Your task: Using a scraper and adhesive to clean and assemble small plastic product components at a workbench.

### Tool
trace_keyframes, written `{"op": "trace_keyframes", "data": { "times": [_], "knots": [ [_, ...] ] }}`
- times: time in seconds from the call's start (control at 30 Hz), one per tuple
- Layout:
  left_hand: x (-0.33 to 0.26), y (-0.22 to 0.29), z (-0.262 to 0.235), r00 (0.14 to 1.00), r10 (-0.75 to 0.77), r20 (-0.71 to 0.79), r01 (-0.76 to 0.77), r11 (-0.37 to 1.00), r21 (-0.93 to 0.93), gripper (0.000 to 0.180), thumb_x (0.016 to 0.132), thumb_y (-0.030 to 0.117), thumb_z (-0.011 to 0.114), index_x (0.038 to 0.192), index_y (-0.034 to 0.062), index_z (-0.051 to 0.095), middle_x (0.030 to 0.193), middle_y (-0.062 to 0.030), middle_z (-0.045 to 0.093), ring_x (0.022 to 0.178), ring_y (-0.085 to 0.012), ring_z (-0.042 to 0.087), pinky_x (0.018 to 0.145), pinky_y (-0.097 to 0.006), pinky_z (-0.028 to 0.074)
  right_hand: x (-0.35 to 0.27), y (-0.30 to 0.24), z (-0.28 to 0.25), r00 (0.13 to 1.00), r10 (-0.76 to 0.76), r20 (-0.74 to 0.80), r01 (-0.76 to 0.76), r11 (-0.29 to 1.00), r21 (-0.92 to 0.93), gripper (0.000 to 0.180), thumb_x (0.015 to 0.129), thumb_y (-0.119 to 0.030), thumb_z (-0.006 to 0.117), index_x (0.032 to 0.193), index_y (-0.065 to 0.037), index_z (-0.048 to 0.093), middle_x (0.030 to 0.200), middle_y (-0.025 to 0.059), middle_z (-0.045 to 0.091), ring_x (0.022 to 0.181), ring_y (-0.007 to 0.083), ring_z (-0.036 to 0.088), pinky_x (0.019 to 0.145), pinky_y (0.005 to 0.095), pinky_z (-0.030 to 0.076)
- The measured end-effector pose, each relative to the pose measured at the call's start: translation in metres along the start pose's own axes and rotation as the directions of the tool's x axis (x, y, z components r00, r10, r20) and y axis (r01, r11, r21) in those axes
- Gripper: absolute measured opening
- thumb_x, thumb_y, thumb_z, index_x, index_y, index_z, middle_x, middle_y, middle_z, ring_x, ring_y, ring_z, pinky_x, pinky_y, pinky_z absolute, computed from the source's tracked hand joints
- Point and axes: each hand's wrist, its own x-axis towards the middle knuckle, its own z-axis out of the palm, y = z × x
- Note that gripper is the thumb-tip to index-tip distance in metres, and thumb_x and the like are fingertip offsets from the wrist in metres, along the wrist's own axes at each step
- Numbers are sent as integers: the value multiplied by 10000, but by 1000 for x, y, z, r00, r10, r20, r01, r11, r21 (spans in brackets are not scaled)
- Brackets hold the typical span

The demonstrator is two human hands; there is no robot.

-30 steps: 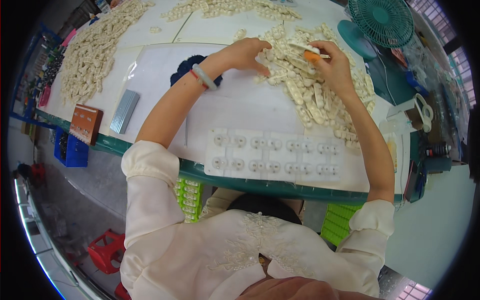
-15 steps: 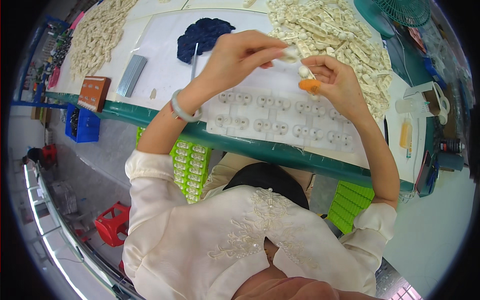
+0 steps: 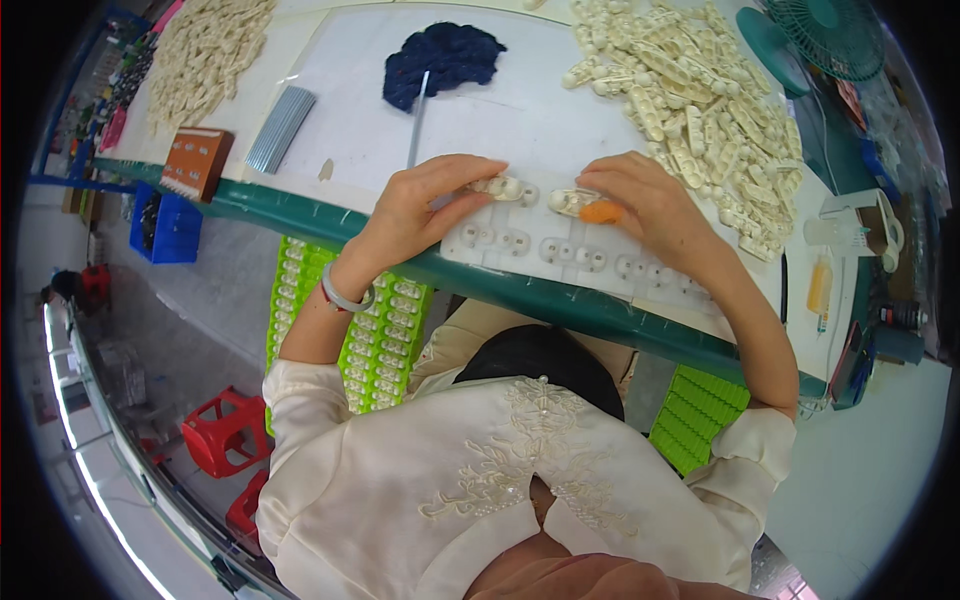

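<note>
left hand (image 3: 425, 205) | on cream strip (image 3: 500, 187) | right hand (image 3: 650, 200) | orange piece (image 3: 600, 212) (pinched) | white tray (image 3: 560, 250)

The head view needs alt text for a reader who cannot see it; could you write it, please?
Both hands work at a white tray of small round parts on a green-edged table: the left hand presses a cream part, the right hand holds an orange piece. A pile of cream parts lies beyond.

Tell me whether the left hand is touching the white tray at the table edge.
Touching. In the head view the left hand lies on the white tray, its fingers over a small cream part there; no gap shows.
</note>
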Motion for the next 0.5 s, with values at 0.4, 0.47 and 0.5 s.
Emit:
{"op": "trace_keyframes", "data": {
  "times": [0.4,0.47,0.5],
  "knots": [
    [11,7,-19,987,-59,147,36,987,156,298,708,28,703,998,9,641,1007,-124,641,952,-259,603,827,-312,473,-33,32,-46,882,321,-346,-383,915,-126,362,737,-174,688,1041,-4,589,982,124,603,959,270,543,833,356,428],
    [16,8,-17,986,-59,155,35,987,155,294,707,31,706,993,8,643,998,-120,643,937,-257,605,810,-314,477,-19,32,-35,916,185,-356,-273,938,-213,370,738,-173,687,1052,-5,584,981,123,602,966,262,535,834,357,421],
    [17,8,-17,985,-55,161,32,989,143,290,705,34,708,987,7,645,989,-117,646,921,-255,607,793,-315,481,-10,33,-28,918,184,-350,-296,907,-301,371,740,-174,682,1055,-6,581,987,122,601,968,259,527,837,359,408]
  ]
}}
